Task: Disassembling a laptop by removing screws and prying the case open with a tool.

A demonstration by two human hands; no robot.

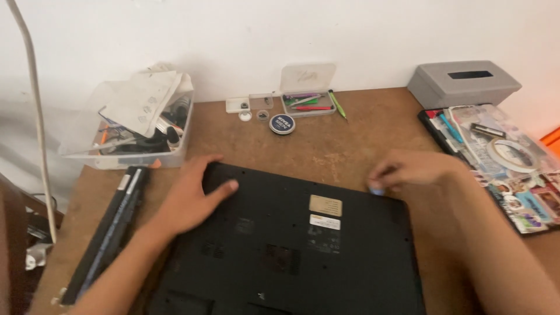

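left hand (189,198) flat on laptop (291,251) corner; right hand (408,169) pinching far edge.

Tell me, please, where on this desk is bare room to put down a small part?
Bare wood lies between the laptop, the round tin and the grey tissue box. The left edge is crowded by the clear bin and long black battery; the right by the sticker-covered tray.
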